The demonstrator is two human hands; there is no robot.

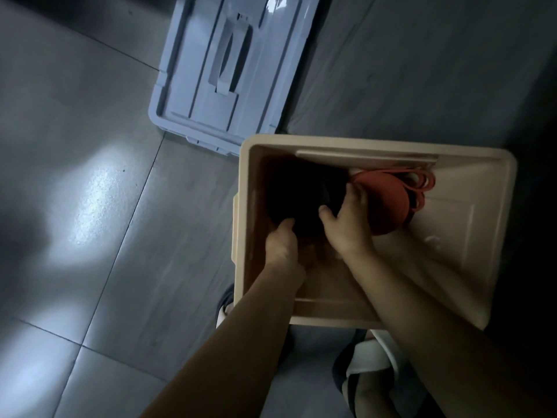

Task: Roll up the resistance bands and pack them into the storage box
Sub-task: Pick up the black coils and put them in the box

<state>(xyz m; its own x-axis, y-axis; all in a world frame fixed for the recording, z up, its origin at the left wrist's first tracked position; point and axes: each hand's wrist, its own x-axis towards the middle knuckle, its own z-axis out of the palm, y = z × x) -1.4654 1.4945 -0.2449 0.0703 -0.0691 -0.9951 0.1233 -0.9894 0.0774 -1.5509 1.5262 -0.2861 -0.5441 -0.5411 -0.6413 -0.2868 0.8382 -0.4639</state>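
Soft and dim all over. Can't make out layers or edges on the black roll [297,200], lost in shadow inside the box [494,236]. Left hand [283,245]: fingers hidden under that roll, only the thumb visible, grip unclear. Right hand [346,220]: fingertips tucked between the roll and the orange band [382,203], held thing unclear. Orange band partly covered by that hand. Near wall of the box blocked by both forearms. Blue lid [229,70] cut off at top edge. Slippers [370,357] half hidden under box and arm. Forearms cut by bottom edge.
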